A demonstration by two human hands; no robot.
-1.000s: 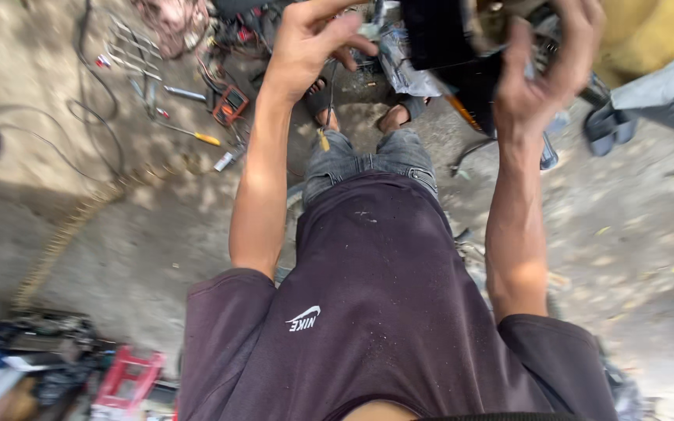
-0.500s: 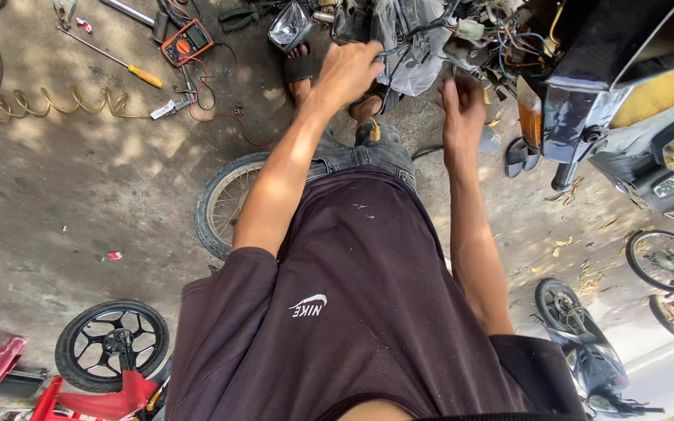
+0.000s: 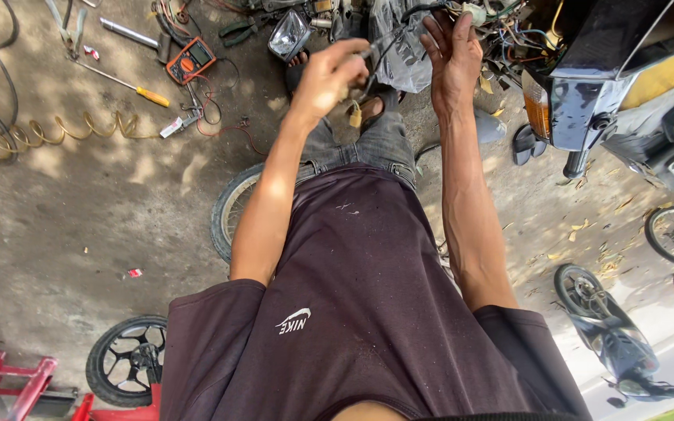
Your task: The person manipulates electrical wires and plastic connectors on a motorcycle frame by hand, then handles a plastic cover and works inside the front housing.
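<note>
My left hand (image 3: 328, 78) is closed around a thin dark wire (image 3: 374, 53) that runs up into a tangle of motorcycle wiring (image 3: 501, 31). Flat and with its fingers spread, my right hand (image 3: 454, 54) lies against a grey plastic-wrapped bundle (image 3: 403, 54), fingertips in the wires. Both arms reach out over my dark shirt and jeans. A square headlight unit (image 3: 289, 35) lies just left of my left hand.
Lying on the concrete at the upper left are an orange multimeter (image 3: 191, 60), a yellow-handled screwdriver (image 3: 152, 97), pliers (image 3: 239, 30) and a coiled hose (image 3: 56, 132). A tyre (image 3: 232, 206) is under my legs. A wheel (image 3: 126, 359) and a red stand (image 3: 1, 382) are bottom left; dark motorcycle bodywork (image 3: 610, 70) is right.
A second ago both hands were up on a dark part; they now work at the wire bundle. My left hand has closed on a wire and drawn slightly left.
</note>
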